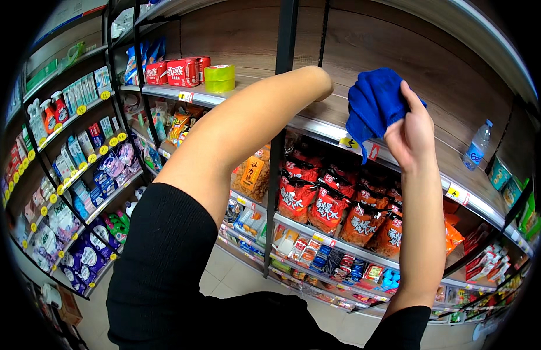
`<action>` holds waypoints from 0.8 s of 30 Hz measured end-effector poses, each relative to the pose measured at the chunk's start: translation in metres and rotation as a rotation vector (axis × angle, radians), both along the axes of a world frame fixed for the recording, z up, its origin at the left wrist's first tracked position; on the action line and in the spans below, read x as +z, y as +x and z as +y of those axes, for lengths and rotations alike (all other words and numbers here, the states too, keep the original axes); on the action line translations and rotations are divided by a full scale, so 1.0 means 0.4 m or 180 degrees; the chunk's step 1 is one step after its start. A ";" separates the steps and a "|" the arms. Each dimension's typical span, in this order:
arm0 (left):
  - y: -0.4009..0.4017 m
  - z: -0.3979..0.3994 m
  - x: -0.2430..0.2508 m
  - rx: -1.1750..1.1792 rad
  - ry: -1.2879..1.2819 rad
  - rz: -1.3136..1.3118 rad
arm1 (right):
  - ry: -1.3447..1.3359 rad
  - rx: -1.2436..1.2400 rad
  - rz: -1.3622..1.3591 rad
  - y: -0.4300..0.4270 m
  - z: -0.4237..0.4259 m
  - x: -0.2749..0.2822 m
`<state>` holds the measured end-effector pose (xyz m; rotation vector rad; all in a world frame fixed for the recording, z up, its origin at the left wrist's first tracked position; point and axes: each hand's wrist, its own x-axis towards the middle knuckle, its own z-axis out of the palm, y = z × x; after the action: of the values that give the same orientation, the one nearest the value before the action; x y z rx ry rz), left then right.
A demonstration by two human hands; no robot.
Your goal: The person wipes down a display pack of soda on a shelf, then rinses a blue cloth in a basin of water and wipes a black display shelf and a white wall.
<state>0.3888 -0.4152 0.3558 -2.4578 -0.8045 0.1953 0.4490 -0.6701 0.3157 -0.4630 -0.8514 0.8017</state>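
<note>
My right hand [411, 135] is raised in front of the upper shelf and grips a bunched blue cloth [375, 103], thumb along its side. A loose corner of the cloth hangs past the shelf's metal front edge, beside a yellow price tag [350, 143]. My left arm reaches across to the same wood-backed shelf [362, 35]. Only the bent wrist end of my left hand [324, 84] shows near the black upright; its fingers are hidden, so whether it holds anything is unclear.
Red can packs [183, 73] and a stack of yellow-green tape rolls [219, 78] stand left of the black upright [286, 39]. A water bottle [477, 146] and cup containers [500, 173] stand at right. Red snack bags [327, 208] fill the shelf below. Household goods line the left shelving [78, 166].
</note>
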 end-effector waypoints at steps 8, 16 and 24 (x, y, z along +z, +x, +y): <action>0.025 0.012 -0.016 0.0187 -0.0149 0.0030 | -0.0269 -0.0125 0.0020 0.066 0.035 -0.002; 0.024 0.036 -0.034 0.0192 -0.0421 -0.0245 | -0.0250 -0.0013 0.0114 0.095 0.027 -0.040; -0.007 0.042 -0.021 -0.0314 -0.0156 -0.0527 | -0.0089 0.0340 0.0243 0.108 0.014 -0.065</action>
<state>0.3859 -0.3985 0.3476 -2.5784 -0.7523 -0.0257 0.4924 -0.6645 0.2897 -0.4115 -0.7998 0.9251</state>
